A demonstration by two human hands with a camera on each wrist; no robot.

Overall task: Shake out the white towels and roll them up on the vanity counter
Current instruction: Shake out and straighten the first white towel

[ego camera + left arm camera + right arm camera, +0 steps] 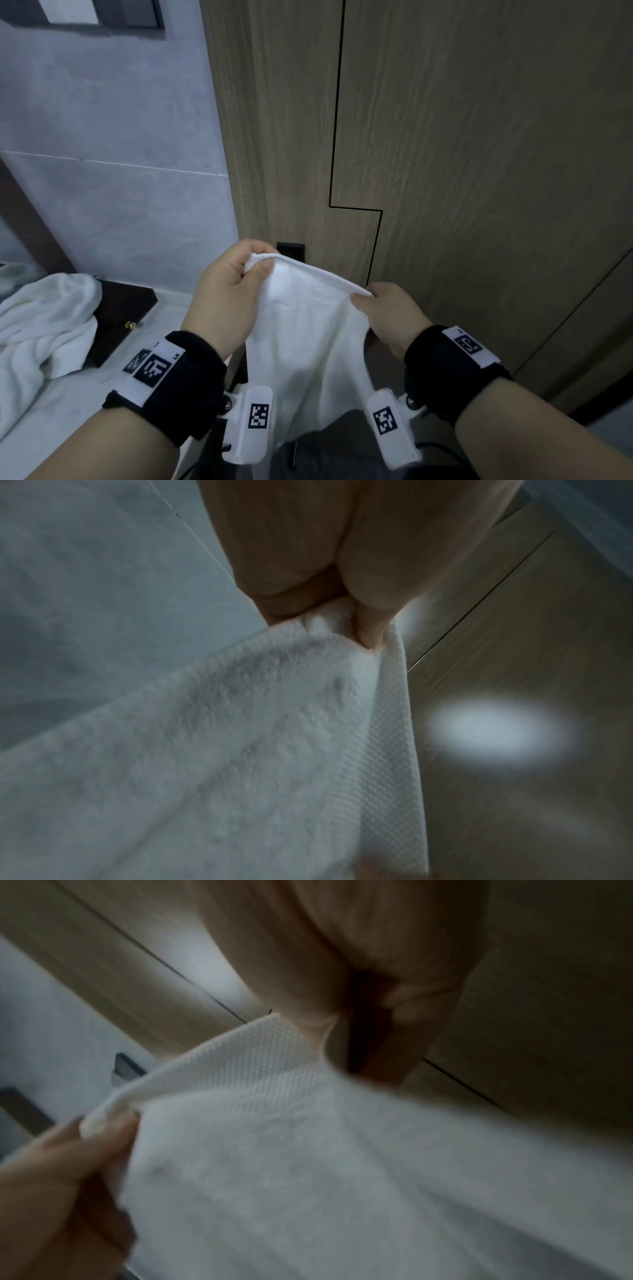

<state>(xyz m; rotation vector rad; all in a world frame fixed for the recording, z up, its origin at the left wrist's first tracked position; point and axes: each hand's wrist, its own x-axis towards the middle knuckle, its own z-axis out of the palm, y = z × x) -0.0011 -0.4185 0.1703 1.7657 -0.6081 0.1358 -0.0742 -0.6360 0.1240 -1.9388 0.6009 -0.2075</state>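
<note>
A white towel point(308, 335) hangs in the air in front of me, held by its top edge. My left hand point(236, 284) pinches the left end of that edge between thumb and curled fingers. My right hand point(383, 308) pinches the right end, a short span away. The left wrist view shows the towel point(240, 737) bunched under my thumb, its woven border falling to the right. In the right wrist view the towel point(342, 1164) spreads below my thumb, and my left hand point(68, 1177) grips the far end. The towel's lower part drops out of sight between my forearms.
More white towelling point(41, 329) lies crumpled on the pale vanity counter point(68, 404) at the left, beside a dark wooden box point(123, 315) with a small brass knob. A wood-panelled door point(445, 154) stands close ahead and a grey tiled wall point(113, 137) at the left.
</note>
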